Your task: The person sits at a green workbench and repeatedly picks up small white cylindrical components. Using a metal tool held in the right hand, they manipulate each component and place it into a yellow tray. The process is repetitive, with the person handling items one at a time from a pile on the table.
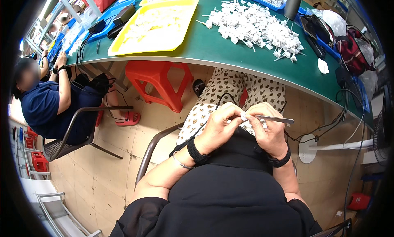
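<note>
Left of the hands and well apart, a seated co-worker in a dark blue short-sleeved top has both arms at the bench. Ahead and left of the hands, a shallow yellow rectangular plastic tray lies on the green-topped table, bearing many small pale parts. Between tray and hands, below table level, stands a red plastic stool.

The left hand is above the lap, thumb and index fingertip pinching a small white piece, probably plastic. The piece is located between the fingertips of both hands, in front of the torso. Handling: expect very low weight, a stiff body and a smooth surface that may slip; any thin portion could bend or snap. Grip opposite edges of the body with light pressure. Appearance: white and compact; the fingertips cover most of it, so its full outline cannot be determined.

Ahead of the hands, a loose heap of white blocky parts with thin stems lies on the table.

The right hand has its fingertips drawn together at the piece and holds a slim silver metal tool. The tool's broad end projects rightward; its other end is hidden.
</note>
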A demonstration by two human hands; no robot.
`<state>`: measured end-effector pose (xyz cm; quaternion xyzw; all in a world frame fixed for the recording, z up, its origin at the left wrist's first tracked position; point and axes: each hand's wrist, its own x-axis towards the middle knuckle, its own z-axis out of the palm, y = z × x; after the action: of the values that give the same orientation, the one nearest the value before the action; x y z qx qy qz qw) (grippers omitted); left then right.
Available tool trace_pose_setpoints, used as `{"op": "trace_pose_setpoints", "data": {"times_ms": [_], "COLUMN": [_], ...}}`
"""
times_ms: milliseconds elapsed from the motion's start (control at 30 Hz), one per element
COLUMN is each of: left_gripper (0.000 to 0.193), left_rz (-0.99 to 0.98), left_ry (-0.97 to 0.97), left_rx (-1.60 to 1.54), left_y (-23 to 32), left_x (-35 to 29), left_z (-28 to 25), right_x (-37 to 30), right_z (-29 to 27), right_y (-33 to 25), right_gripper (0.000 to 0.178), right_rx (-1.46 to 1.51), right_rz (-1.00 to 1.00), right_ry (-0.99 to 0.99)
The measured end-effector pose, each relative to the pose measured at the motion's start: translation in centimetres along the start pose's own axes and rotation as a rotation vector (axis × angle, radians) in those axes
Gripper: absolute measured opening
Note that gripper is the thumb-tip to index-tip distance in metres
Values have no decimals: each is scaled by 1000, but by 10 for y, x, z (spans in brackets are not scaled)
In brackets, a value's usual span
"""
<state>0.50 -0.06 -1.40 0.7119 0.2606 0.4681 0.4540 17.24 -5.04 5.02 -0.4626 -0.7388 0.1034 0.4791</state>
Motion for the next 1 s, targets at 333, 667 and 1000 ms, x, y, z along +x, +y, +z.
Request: {"op": "trace_pose_setpoints", "data": {"times_ms": [333,667,1000], "left_gripper": [8,9,14], "left_rz": [-55,-36,165], "left_ry": [26,36,163], "left_rx": [-178,-185,47], "left_y": [3,6,8], "left_x": [3,4,7], "left_z": [-2,-3,-3], "right_x": [-15,-13,-13], "right_z": [12,11,13], "right_y": [6,3,-1], "right_gripper": [7,11,10], "right_rx": [454,640,651], "right_rz": [352,371,416], "right_ry": [146,197,191]}}
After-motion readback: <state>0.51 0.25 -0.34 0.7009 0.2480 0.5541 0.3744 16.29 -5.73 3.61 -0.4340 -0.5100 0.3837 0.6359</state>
